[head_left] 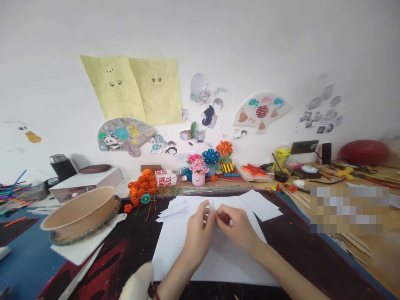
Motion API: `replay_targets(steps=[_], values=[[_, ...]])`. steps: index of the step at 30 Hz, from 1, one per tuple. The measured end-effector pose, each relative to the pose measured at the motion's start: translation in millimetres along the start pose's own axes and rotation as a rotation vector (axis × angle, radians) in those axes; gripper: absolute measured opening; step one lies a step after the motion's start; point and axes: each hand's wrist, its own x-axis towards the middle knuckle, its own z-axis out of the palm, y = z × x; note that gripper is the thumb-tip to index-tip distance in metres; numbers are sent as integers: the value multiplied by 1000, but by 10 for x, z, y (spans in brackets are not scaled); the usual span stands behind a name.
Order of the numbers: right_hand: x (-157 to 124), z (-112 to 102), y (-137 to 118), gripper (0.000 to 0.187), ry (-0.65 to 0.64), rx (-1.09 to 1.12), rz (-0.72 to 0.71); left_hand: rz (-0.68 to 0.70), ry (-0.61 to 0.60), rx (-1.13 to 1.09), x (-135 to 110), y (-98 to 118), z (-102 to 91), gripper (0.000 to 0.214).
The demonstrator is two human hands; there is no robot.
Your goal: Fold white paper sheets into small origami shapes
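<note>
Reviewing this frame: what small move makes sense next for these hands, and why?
Probably pinching the small white piece with the right hand: the left hand appears to hold it, and the right grip is close beside it, above the large white sheet.

Orange flowers [142,183], decorated fans [126,133] and wall drawings [159,98] mark a craft workspace.

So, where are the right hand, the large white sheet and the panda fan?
Right hand [235,225]: head view, back of the hand.
Large white sheet [228,263]: head view, its lower middle.
Panda fan [125,134]: head view, middle of its blade.
</note>
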Motion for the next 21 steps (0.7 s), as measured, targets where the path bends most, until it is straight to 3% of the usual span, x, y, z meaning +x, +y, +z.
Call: replay_targets(steps=[5,11,17,21], values=[[24,-17,8,16,34,68,77,-22,73,-44,88,-73,-26,13],[218,43,16,8,134,203,244,-64,84,-136,250,-83,-13,23],[596,179,-140,29,172,394,286,-22,192,-85,463,21,-66,21],[636,256,-109,43,219,492,271,22,222,-8,526,-9,-105,20]])
